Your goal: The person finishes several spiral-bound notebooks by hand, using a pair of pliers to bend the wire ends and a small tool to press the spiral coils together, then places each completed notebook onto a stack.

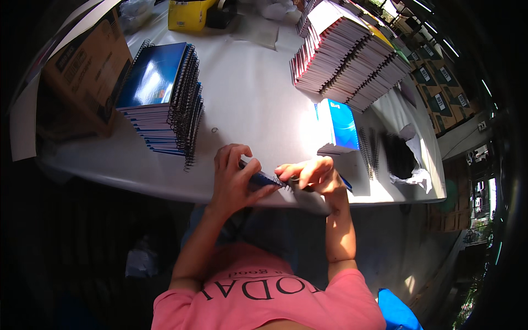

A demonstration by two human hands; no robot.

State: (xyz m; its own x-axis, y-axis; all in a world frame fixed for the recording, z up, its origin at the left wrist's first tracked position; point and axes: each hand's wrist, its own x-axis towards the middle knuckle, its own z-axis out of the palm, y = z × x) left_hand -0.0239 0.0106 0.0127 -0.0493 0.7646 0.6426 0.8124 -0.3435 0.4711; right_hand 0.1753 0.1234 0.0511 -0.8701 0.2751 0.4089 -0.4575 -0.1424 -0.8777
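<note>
At the near edge of the white table, my left hand grips a blue spiral notebook by its left part. Its wire binding points toward my right hand. My right hand pinches the notebook's spiral end with the fingertips, and something dark and small sits under those fingers; what it is cannot be made out. Both hands press together over the table's front rim.
A tall stack of blue spiral notebooks stands at the left, a cardboard box beside it. Unbound red-edged stacks lie at the back right. A blue cover pile, loose black wire spirals and a yellow box are also here.
</note>
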